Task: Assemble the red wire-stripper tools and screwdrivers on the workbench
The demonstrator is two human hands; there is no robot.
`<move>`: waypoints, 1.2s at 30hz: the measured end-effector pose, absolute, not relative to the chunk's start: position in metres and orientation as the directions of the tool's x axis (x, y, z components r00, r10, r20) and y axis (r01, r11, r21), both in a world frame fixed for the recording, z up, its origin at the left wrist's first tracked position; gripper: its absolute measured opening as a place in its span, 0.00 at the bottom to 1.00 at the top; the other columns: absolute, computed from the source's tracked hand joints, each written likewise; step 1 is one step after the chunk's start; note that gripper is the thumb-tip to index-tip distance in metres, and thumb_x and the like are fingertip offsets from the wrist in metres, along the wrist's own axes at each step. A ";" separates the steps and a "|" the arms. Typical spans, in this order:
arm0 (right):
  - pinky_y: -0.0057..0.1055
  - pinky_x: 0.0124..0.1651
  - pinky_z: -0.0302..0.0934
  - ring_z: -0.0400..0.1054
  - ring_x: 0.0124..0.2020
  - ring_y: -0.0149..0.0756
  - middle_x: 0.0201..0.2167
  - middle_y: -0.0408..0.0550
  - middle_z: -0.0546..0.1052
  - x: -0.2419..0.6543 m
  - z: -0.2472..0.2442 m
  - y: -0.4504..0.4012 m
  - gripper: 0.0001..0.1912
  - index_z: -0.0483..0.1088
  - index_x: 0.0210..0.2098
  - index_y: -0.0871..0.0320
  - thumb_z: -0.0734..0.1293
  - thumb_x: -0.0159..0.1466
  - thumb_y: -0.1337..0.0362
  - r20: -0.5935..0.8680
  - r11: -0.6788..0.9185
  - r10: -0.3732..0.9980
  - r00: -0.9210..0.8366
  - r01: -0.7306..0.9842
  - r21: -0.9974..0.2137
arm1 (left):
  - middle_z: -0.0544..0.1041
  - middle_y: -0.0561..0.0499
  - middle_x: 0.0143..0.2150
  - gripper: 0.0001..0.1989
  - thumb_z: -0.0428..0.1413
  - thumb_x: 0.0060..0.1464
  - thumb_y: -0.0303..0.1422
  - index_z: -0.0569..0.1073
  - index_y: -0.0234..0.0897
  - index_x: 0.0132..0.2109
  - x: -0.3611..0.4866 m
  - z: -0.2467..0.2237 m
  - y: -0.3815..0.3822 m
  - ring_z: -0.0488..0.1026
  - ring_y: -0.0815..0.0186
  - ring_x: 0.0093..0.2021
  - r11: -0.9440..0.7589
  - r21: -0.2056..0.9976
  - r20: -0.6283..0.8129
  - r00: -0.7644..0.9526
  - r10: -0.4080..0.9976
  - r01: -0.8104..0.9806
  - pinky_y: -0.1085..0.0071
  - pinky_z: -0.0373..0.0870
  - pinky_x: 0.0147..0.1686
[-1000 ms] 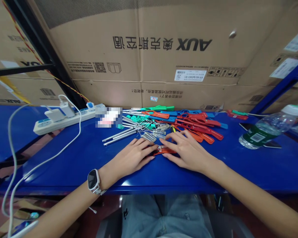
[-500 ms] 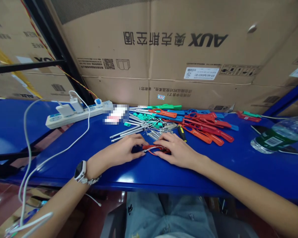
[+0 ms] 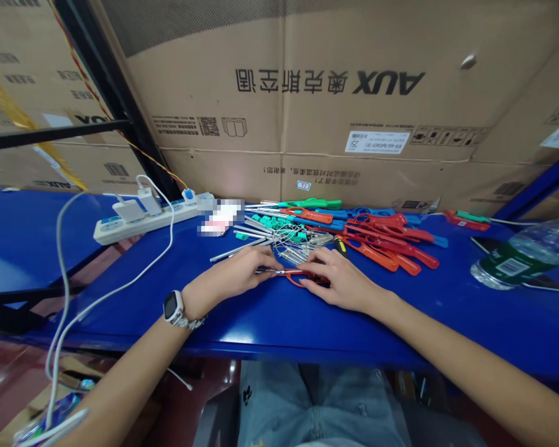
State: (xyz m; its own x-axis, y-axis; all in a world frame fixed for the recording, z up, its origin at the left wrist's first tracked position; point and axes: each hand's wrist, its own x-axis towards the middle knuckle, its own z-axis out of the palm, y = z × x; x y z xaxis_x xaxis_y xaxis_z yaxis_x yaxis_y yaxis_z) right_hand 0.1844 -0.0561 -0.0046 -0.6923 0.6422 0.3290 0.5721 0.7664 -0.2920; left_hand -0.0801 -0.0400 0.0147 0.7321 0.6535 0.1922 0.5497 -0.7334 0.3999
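Observation:
My left hand (image 3: 246,273) pinches a thin metal tube (image 3: 278,271) between thumb and fingers. The tube meets the left end of a red lighter handle (image 3: 297,280), which my right hand (image 3: 342,280) grips from the right. Fingers cover much of the handle, so how far the tube sits in it is hidden. Just beyond my hands lies a pile of loose metal tubes (image 3: 223,251), green plastic pieces (image 3: 271,222) and clear parts with thin wires (image 3: 294,253). A black-and-yellow screwdriver (image 3: 340,246) rests behind my right hand.
Red and orange lighters (image 3: 391,239) lie in a heap at the back right, with a green lighter (image 3: 313,203) along the cardboard (image 3: 307,136). A white power strip (image 3: 107,231) with cables is at the left. A plastic bottle (image 3: 512,264) lies at the right, over a dark flat object.
My left hand has shifted slightly right and now has a metal tube at the handle's left end, where thin pale wires showed before. The right hand keeps its hold on the handle.

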 end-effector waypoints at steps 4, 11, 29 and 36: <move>0.42 0.50 0.63 0.68 0.47 0.42 0.44 0.52 0.75 0.189 -0.006 -0.054 0.13 0.77 0.50 0.56 0.64 0.72 0.59 0.339 0.770 0.639 -0.691 0.578 -0.272 | 0.79 0.44 0.44 0.11 0.54 0.65 0.27 0.81 0.36 0.47 -0.074 0.014 -0.034 0.77 0.61 0.43 -0.742 0.377 0.166 0.747 0.643 0.555 0.63 0.73 0.46; 0.42 0.48 0.63 0.69 0.46 0.44 0.43 0.54 0.75 0.191 -0.009 -0.055 0.13 0.78 0.50 0.56 0.65 0.70 0.61 0.352 0.750 0.659 -0.665 0.614 -0.246 | 0.80 0.45 0.42 0.09 0.56 0.61 0.25 0.81 0.36 0.45 -0.070 0.018 -0.034 0.76 0.61 0.39 -0.728 0.367 0.154 0.734 0.661 0.579 0.64 0.72 0.42; 0.40 0.45 0.68 0.70 0.42 0.41 0.40 0.54 0.74 0.189 -0.010 -0.056 0.13 0.80 0.48 0.58 0.65 0.69 0.66 0.394 0.743 0.667 -0.632 0.604 -0.288 | 0.73 0.46 0.40 0.14 0.50 0.68 0.31 0.81 0.39 0.49 -0.074 0.001 -0.043 0.71 0.63 0.38 -0.756 0.332 0.243 0.724 0.646 0.563 0.66 0.70 0.39; 0.40 0.45 0.68 0.70 0.42 0.42 0.40 0.54 0.74 0.190 -0.009 -0.055 0.14 0.80 0.48 0.59 0.64 0.69 0.67 0.393 0.752 0.657 -0.643 0.591 -0.291 | 0.73 0.45 0.44 0.15 0.49 0.69 0.30 0.80 0.37 0.49 -0.072 0.001 -0.044 0.72 0.62 0.40 -0.748 0.365 0.233 0.724 0.650 0.554 0.64 0.71 0.42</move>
State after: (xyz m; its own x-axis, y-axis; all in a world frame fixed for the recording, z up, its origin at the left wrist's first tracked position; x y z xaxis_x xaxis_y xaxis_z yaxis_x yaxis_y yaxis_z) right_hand 0.1901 -0.0553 -0.0093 -0.6431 0.6572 0.3930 0.5909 0.7524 -0.2911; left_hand -0.0723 -0.0444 0.0006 0.7236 0.6499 0.2325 0.5544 -0.7479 0.3650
